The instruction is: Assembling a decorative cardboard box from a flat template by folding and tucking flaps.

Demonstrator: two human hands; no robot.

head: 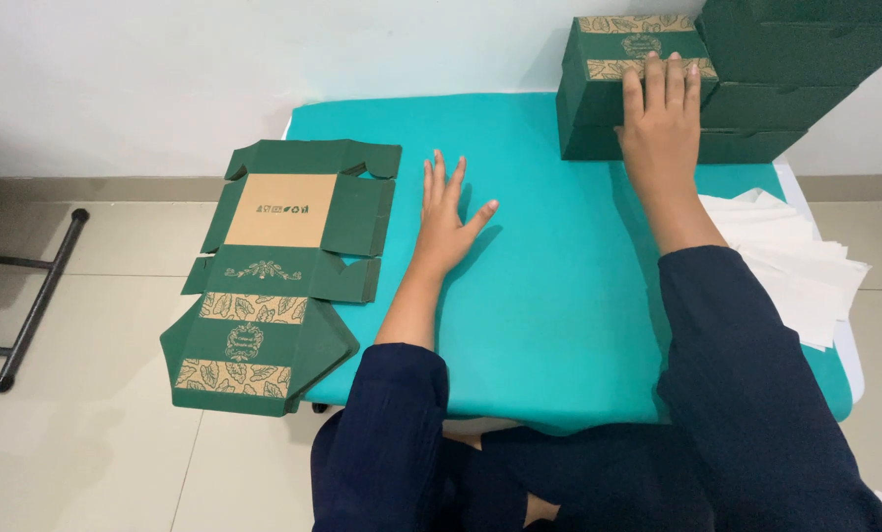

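Fingers [666,79] of the right hand [661,128] lie flat, ungripping, on the folded green box [599,94].

— On the table [549,325]?
— Left hand [446,222] flat near the middle; right hand [661,118] farther back, resting on a folded box [599,99].
— Behind and right of that box?
— A stack of boxes [786,69], touching it.
— At the left edge?
— An unfolded box blank [278,276], half overhanging.
— At the right edge?
— Sheets of paper [796,266], just beside the right forearm.
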